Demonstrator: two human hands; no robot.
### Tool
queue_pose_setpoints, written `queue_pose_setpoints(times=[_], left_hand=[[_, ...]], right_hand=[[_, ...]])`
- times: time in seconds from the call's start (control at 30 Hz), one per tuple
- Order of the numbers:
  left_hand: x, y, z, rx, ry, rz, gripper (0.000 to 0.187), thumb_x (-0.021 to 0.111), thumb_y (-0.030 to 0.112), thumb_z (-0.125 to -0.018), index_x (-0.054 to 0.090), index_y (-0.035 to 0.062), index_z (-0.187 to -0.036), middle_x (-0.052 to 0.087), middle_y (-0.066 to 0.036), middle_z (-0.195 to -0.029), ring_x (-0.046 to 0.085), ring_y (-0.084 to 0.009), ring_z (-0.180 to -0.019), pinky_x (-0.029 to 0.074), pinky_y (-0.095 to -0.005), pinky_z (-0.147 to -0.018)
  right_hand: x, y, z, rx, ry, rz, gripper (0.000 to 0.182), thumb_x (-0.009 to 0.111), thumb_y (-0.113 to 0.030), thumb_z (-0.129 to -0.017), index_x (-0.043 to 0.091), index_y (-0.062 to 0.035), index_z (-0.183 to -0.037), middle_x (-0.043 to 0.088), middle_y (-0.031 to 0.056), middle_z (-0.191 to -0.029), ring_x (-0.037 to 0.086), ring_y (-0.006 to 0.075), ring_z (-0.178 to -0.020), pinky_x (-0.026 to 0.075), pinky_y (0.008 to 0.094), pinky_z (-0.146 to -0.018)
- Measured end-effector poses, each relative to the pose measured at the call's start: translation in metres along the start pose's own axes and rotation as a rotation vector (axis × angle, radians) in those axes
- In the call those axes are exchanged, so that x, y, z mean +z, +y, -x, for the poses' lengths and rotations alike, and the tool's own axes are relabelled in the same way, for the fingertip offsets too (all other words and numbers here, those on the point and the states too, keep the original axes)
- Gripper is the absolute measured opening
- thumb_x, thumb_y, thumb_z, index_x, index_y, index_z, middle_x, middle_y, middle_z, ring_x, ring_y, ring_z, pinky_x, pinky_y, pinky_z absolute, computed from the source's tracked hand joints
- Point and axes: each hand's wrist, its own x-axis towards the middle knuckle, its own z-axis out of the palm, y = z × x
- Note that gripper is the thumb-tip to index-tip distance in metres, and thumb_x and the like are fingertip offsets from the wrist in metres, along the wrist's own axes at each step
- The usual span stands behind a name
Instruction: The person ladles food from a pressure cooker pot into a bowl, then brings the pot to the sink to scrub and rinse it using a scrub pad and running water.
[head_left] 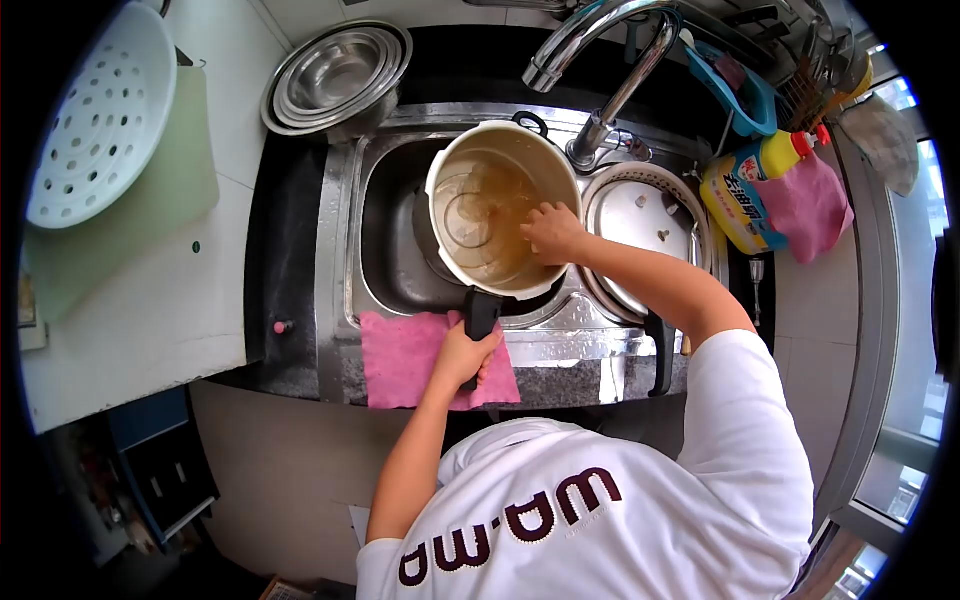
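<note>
A deep pressure cooker pot (452, 170) stands tilted in the sink basin (385, 235), with cloudy brownish water inside. My left hand (466, 355) is wrapped round the pot's long black handle (483, 308), above a pink cloth (400, 362) spread over the sink's front edge. Inside the pot, by its right wall, is my right hand (553, 233). Its fingers are bent and a little apart, and no object shows in them; the fingertips are partly hidden. On the right side of the sink lies a round metal lid (632, 225) with a black handle (660, 355).
A chrome faucet (597, 130) arches behind the pot. Nested steel bowls (340, 80) stand at the back left. A yellow cleaner bottle (738, 198) with another pink cloth (810, 205) is at the right. A white perforated basket (105, 120) sits far left.
</note>
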Motion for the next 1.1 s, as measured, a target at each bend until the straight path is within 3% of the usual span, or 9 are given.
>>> queue_pose_setpoints(times=[0.1,0.23,0.33,0.57,0.77,0.83,0.9,0.97,1.1], left_hand=[[-0.001,0.0,0.0,-0.008,-0.01,0.002,0.021,0.062,0.015,-0.079,0.045,0.0043,-0.073,0.046,-0.002,-0.049,0.043,-0.0116,-0.036,0.036,-0.0276,-0.032],[0.001,0.002,0.002,-0.007,-0.013,0.007,0.023,0.062,0.015,-0.08,0.043,0.0051,-0.071,0.045,-0.001,-0.049,0.043,-0.0114,-0.036,0.035,-0.0272,-0.032],[0.001,0.001,0.0,-0.001,-0.019,0.002,0.023,0.063,0.015,-0.08,0.043,0.005,-0.073,0.045,-0.001,-0.049,0.043,-0.0115,-0.036,0.036,-0.0272,-0.032],[0.001,0.003,0.002,-0.021,-0.005,-0.018,0.023,0.063,0.016,-0.08,0.044,0.0049,-0.072,0.045,-0.002,-0.049,0.044,-0.0115,-0.036,0.036,-0.0272,-0.032],[0.0,-0.001,-0.002,-0.026,-0.002,-0.058,0.02,0.061,0.015,-0.08,0.046,0.0039,-0.073,0.046,-0.002,-0.049,0.044,-0.012,-0.036,0.037,-0.0281,-0.033],[0.001,-0.003,-0.004,-0.015,-0.009,-0.039,0.02,0.061,0.015,-0.08,0.046,0.0034,-0.072,0.046,-0.002,-0.049,0.045,-0.012,-0.036,0.036,-0.028,-0.033],[0.003,0.0,-0.004,-0.025,-0.012,-0.059,0.019,0.061,0.014,-0.08,0.046,0.003,-0.073,0.046,-0.002,-0.049,0.044,-0.0121,-0.036,0.036,-0.0279,-0.032],[0.003,-0.001,-0.002,-0.036,-0.001,-0.029,0.018,0.06,0.013,-0.08,0.047,0.0028,-0.074,0.045,-0.002,-0.048,0.043,-0.0123,-0.035,0.036,-0.0279,-0.032],[0.005,-0.001,-0.003,-0.06,0.029,-0.056,0.016,0.059,0.012,-0.08,0.047,0.0028,-0.076,0.045,-0.002,-0.048,0.043,-0.0124,-0.035,0.035,-0.0279,-0.032]], right_hand=[[0.003,-0.047,-0.009,0.119,-0.141,-0.894,0.053,0.062,-0.045,-0.068,0.058,-0.0124,-0.11,0.057,0.0137,-0.11,0.049,0.0301,-0.109,0.04,0.0418,-0.087],[-0.013,-0.033,-0.011,-0.042,-0.23,-1.085,0.056,0.059,-0.046,-0.07,0.055,-0.0126,-0.114,0.055,0.0134,-0.11,0.048,0.0309,-0.109,0.042,0.0407,-0.086],[-0.027,-0.012,-0.006,-0.03,-0.232,0.029,0.06,0.059,-0.048,-0.071,0.053,-0.0082,-0.116,0.055,0.0162,-0.112,0.048,0.0292,-0.11,0.04,0.0383,-0.089],[0.01,-0.042,-0.024,-0.04,-0.205,-0.957,0.068,0.057,-0.052,-0.069,0.051,-0.004,-0.117,0.057,0.0224,-0.107,0.053,0.0374,-0.101,0.041,0.0366,-0.089],[0.027,0.018,-0.034,-0.005,-0.026,-0.052,0.027,0.052,-0.025,-0.078,0.056,-0.0161,-0.103,0.05,0.0121,-0.117,0.044,0.0283,-0.115,0.031,0.042,-0.098],[0.035,0.03,-0.046,-0.097,0.512,0.293,0.024,0.048,-0.021,-0.081,0.056,-0.0174,-0.103,0.051,0.0101,-0.115,0.046,0.0253,-0.111,0.031,0.0399,-0.098],[0.049,0.024,-0.051,-0.082,0.554,0.283,0.025,0.047,-0.021,-0.081,0.056,-0.0165,-0.104,0.051,0.011,-0.115,0.048,0.0259,-0.108,0.035,0.0395,-0.094],[0.043,-0.011,-0.041,0.127,0.032,-0.095,0.026,0.045,-0.02,-0.083,0.056,-0.0154,-0.107,0.051,0.0135,-0.114,0.047,0.0271,-0.109,0.037,0.0393,-0.092],[0.008,-0.066,-0.028,0.195,-0.168,-0.707,0.05,0.051,-0.036,-0.078,0.055,-0.0019,-0.114,0.056,0.0258,-0.11,0.053,0.034,-0.106,0.041,0.0417,-0.089]])
